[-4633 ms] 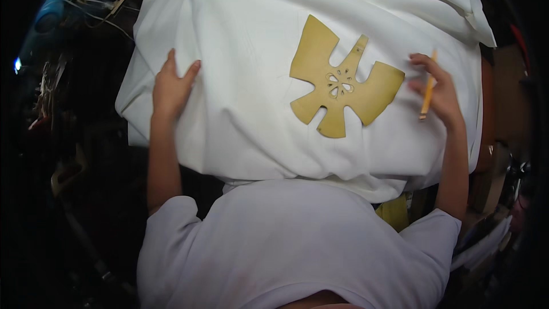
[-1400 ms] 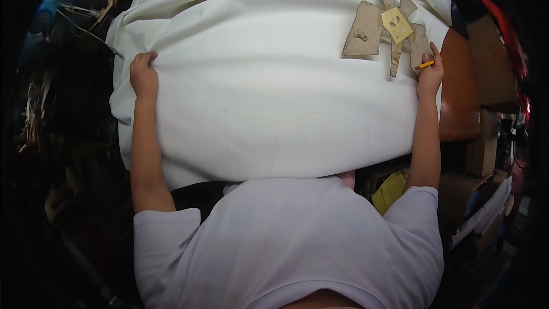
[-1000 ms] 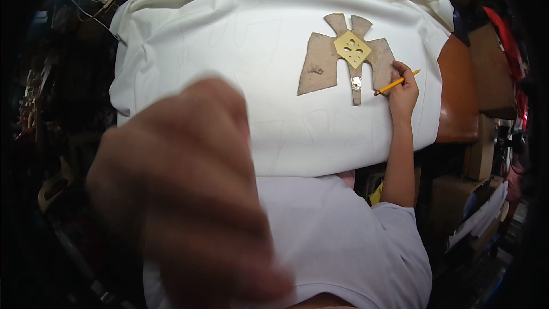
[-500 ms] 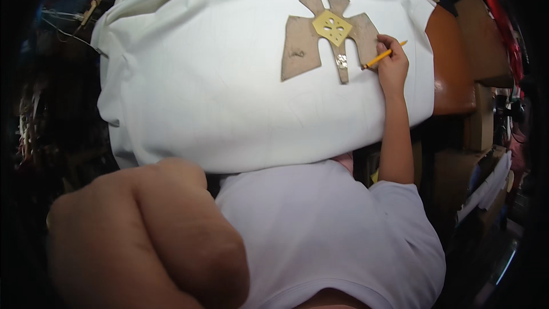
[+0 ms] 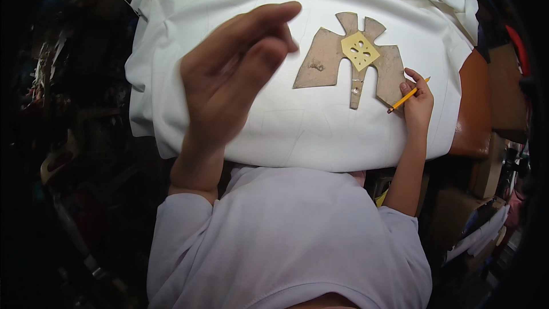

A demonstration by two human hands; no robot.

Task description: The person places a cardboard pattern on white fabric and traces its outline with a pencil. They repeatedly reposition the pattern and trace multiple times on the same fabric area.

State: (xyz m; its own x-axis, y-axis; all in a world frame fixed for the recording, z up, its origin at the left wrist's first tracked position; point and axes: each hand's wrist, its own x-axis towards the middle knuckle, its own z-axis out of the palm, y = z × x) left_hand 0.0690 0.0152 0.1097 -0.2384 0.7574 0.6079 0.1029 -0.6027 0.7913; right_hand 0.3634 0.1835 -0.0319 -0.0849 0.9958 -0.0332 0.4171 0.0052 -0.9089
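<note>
A brown, flat pattern piece (image 5: 320, 60) with flared arms and a narrow central tongue lies on the white sheet material (image 5: 257, 143). Fixed at its middle is a yellow pentagon-shaped piece (image 5: 366, 57) with small cut-outs, and clear tape shines on the tongue. My right hand (image 5: 419, 102) rests at the pattern's right edge, its fingers closed round a yellow pencil (image 5: 409, 95). The pencil's eraser end points down and left. Raised above the sheet's left part, my left hand (image 5: 223, 74) is empty, with fingers loosely bent and thumb apart.
Faint pencil lines run across the sheet near the pattern. The sheet bunches in folds at the far edge. A brown padded surface (image 5: 473, 103) shows at the right, beside cardboard boxes (image 5: 506, 88). Dark clutter fills the left side.
My left hand has swung from close in front of the camera at lower left out over the sheet. My view has shifted, so the pattern appears lower and further right. The pencil stays in my right hand.
</note>
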